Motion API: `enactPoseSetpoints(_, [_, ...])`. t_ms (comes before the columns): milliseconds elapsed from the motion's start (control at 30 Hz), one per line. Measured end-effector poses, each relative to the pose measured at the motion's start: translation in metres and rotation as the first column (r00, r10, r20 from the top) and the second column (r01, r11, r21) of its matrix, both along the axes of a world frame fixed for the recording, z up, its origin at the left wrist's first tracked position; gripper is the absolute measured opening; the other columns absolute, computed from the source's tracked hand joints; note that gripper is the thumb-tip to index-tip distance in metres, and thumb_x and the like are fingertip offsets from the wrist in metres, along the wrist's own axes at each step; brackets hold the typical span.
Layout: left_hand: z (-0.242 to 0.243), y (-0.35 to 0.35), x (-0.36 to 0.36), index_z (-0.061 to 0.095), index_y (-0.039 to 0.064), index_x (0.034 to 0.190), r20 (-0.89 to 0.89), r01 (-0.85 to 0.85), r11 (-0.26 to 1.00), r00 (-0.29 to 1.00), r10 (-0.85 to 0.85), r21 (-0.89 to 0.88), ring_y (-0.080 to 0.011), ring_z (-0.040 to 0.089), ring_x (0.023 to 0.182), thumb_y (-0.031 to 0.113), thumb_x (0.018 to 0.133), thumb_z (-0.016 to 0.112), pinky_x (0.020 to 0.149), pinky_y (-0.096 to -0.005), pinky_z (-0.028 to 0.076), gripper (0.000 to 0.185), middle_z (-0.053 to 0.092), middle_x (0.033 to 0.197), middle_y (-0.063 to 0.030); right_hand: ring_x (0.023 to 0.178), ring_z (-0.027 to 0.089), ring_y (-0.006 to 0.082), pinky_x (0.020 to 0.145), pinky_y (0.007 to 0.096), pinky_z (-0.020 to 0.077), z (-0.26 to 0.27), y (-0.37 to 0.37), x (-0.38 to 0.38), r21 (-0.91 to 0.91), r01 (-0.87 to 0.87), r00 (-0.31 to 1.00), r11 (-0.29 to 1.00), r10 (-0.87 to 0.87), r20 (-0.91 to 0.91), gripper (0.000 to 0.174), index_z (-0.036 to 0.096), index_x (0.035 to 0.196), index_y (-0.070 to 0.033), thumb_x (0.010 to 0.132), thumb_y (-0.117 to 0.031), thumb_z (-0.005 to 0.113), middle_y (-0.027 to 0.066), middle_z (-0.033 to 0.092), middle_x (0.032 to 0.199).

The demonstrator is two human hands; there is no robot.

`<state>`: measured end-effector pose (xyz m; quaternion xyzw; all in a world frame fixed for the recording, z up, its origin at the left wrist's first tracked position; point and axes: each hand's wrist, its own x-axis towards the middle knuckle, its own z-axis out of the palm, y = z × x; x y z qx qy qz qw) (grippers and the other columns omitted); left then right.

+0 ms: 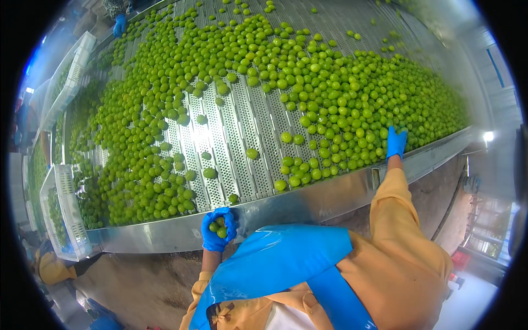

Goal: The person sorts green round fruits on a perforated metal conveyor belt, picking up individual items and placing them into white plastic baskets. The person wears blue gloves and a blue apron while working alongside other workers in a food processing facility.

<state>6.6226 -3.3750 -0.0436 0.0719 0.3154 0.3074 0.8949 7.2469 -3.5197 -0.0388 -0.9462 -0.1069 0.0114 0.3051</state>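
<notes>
My left hand (219,229), in a blue glove, is curled around several small round green fruits (221,232) just outside the metal side rail (288,207). On the right, my gloved right hand (397,142) reaches over the rail to the dense bed of green fruits (371,111). Its thumb and a finger look spread, but whether it grips a fruit is hidden. Under the fruits lies a perforated metal conveyor (243,123), its slats bare in the middle. A few single fruits, one of them a larger green fruit (252,154), rest on that bare patch.
White plastic crates (68,210) with green fruits stand at the conveyor's left end. Another person's blue-gloved hand (119,25) is at the far left edge. A yellow-brown sleeve (55,268) shows at lower left. My blue apron (280,264) is close against the rail.
</notes>
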Motion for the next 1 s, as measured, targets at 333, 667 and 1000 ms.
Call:
enactPoseSetpoints(333, [-0.001,-0.017,0.018,0.059,-0.003,0.115,-0.388,0.175,0.923,0.921,-0.03,0.343,-0.0277,0.052,0.051,0.046,0.093,0.04,0.041,-0.0358,0.043,0.058,0.058,0.079,-0.0185,0.117,0.055,0.0424,0.097,0.0509,0.0476,-0.024,0.071,-0.055,0.226,0.542,0.84,0.809,-0.533,-0.106,0.064,0.037,0.146,-0.007,0.097,-0.048,0.041,0.0224,0.048,0.14])
enactPoseSetpoints(667, [-0.008,-0.025,0.04,0.061,-0.002,0.114,-0.079,-0.11,0.933,0.993,0.088,-0.342,-0.0284,0.053,0.052,0.044,0.094,0.038,0.045,-0.0373,0.045,0.055,0.06,0.082,-0.0171,0.113,0.054,0.0308,0.099,0.0408,0.0432,-0.031,0.325,-0.064,0.719,0.003,0.945,0.695,0.232,-0.229,0.073,0.032,0.146,0.001,0.09,-0.039,0.057,0.0205,0.049,0.136])
enactPoseSetpoints(1000, [-0.02,-0.043,0.061,0.061,-0.001,0.11,-0.161,0.024,0.998,0.986,-0.033,-0.055,-0.0305,0.053,0.052,0.045,0.09,0.043,0.045,-0.0382,0.046,0.054,0.059,0.075,-0.0183,0.118,0.058,0.0265,0.099,0.0367,0.0475,0.013,0.207,0.011,0.549,-0.452,0.818,0.703,0.572,-0.06,0.041,0.055,0.134,-0.009,0.096,-0.024,0.06,0.0144,0.059,0.131])
